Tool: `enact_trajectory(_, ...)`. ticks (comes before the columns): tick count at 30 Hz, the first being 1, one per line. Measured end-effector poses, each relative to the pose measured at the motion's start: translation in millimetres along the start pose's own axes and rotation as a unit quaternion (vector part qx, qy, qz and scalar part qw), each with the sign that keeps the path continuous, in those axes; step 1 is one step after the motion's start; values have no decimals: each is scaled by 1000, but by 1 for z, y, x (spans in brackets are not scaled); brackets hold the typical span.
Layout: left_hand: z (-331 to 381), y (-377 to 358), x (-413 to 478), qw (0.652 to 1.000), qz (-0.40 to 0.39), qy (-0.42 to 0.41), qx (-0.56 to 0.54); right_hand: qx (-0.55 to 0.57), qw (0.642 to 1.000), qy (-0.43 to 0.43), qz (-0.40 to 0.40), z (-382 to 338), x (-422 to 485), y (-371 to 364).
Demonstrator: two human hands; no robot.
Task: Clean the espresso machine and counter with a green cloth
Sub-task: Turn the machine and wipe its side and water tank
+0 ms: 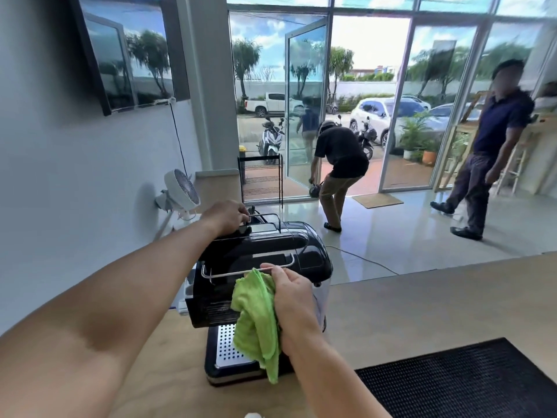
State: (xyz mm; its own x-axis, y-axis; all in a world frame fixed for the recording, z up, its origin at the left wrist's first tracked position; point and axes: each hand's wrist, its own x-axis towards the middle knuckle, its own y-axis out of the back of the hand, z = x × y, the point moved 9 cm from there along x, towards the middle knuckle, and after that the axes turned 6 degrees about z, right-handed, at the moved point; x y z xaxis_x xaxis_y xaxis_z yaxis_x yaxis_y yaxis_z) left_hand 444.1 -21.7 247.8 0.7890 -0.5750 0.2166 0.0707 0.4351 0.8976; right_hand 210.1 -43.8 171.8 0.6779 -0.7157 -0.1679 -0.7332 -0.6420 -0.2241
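Holding the green cloth (256,321) bunched in our right hand (294,297), we have the fingers curled round its upper end, with the thumb tip touching the front rail (229,274) on top of the espresso machine (271,242). The cloth hangs with its long axis near vertical. Its top is gathered at the rail and its loose tail points down past the perforated drip tray (226,342) to the machine's base, draped against the front face.

Our left hand (226,217) reaches across to the far side of the machine's top, where the fingers are curled round the rear rail (265,215). The black machine stands upright on the wooden counter (422,303), close to the wall on our left. Its drip-tray side faces us and its back faces the room beyond. Its two chrome rails run crosswise, left to right.

A black ridged mat (467,381) lies on the counter to the lower right, apart from the machine. A small white fan (180,188) is mounted on the wall just beyond our left hand.
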Motion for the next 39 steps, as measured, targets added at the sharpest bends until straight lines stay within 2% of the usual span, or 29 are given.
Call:
enact_trajectory(5,-3,2,4,1000,-26,9,11,-9,1000,16,-5,-10,5,7)
enact_trajectory(12,-26,17,-19,998,-23,49,30,-87,995,37,41,-49,41,38)
enact_trajectory(18,-41,19,-51,981,-51,164,-91,-134,989,38,59,-64,95,51)
enact_trajectory(23,-39,8,-78,951,-123,226,-170,-172,983,39,59,-77,119,57)
enact_trajectory(30,-34,0,-99,927,-124,245,-255,-230,973,13,30,-76,127,59)
enact_trajectory(39,-28,-1,-110,920,-152,245,-264,-255,967,10,11,-72,130,64)
